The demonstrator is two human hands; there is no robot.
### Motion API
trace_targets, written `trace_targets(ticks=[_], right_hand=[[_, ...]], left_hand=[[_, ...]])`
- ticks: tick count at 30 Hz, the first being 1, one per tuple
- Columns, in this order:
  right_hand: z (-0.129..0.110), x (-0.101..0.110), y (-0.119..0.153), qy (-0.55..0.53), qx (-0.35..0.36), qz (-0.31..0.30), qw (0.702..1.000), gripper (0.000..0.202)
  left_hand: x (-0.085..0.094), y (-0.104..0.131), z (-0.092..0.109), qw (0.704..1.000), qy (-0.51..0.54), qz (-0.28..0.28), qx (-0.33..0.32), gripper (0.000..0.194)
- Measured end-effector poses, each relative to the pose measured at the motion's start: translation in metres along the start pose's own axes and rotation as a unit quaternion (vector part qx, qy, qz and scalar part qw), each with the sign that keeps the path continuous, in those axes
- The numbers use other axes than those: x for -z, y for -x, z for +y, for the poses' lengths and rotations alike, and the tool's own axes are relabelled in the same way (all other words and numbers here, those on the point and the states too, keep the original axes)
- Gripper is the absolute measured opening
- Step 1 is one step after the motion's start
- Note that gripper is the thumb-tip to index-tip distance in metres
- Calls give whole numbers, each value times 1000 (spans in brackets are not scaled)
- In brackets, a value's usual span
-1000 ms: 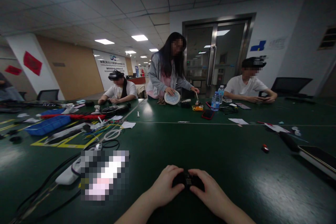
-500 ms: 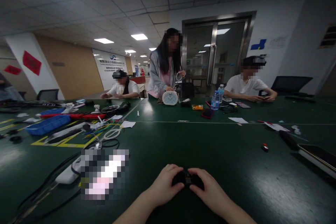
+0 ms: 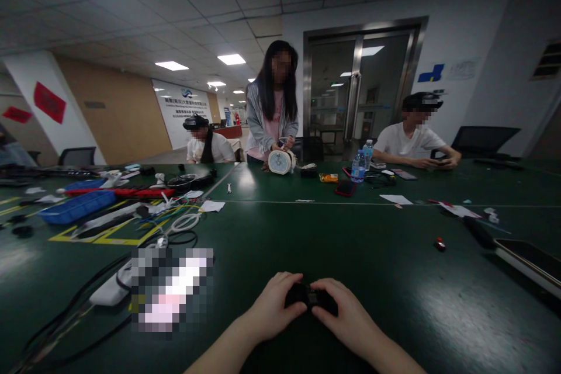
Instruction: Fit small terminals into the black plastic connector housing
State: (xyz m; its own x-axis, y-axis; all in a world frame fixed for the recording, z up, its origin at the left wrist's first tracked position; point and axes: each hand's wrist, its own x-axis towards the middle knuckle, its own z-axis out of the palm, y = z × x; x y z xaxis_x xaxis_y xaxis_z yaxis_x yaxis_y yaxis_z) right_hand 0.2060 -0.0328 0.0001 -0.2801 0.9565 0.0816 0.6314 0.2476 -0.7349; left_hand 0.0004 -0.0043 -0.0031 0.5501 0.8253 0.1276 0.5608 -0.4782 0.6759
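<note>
Low in the head view, a small black object (image 3: 312, 299) sits between my two hands, just above or on the green tabletop. Its kind is hard to make out in the dim light. My left hand (image 3: 274, 308) grips its left end, with the thumb at the near side and fingers over the far side. My right hand (image 3: 346, 312) holds the right end in the same way. The fingers cover most of it, so only its middle shows. To the left lies a glowing phone-like screen (image 3: 182, 286), blurred out.
A white power strip (image 3: 109, 291) with black cables lies at left, near a blue tray (image 3: 79, 207). A small red and black item (image 3: 439, 243) is at right. Water bottles (image 3: 358, 166) stand across the table. A standing person (image 3: 274, 105) handles a pale bag (image 3: 280, 162); two others sit.
My hands keep their grip on the black object, nearly still. Across the table, the standing person has brought both hands together at the bag. The view has shifted slightly.
</note>
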Motion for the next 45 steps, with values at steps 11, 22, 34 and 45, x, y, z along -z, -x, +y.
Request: trace_targets(ticks=[11,22,34,45], right_hand=[[4,-2,-2,-6,-6,-3,1000,28],[2,-4,-3,6,-6,6,1000,22],[-2,0,-1,6,-10,-5,1000,22],[1,-3,-2,6,13,9,1000,19]], left_hand=[[0,0,-1,1000,-11,-11,-1,48],[1,0,3,1000,-15,-13,3,45],[0,2,0,1000,-2,0,-18,41],[-1,1,0,1000,-3,5,-9,41]])
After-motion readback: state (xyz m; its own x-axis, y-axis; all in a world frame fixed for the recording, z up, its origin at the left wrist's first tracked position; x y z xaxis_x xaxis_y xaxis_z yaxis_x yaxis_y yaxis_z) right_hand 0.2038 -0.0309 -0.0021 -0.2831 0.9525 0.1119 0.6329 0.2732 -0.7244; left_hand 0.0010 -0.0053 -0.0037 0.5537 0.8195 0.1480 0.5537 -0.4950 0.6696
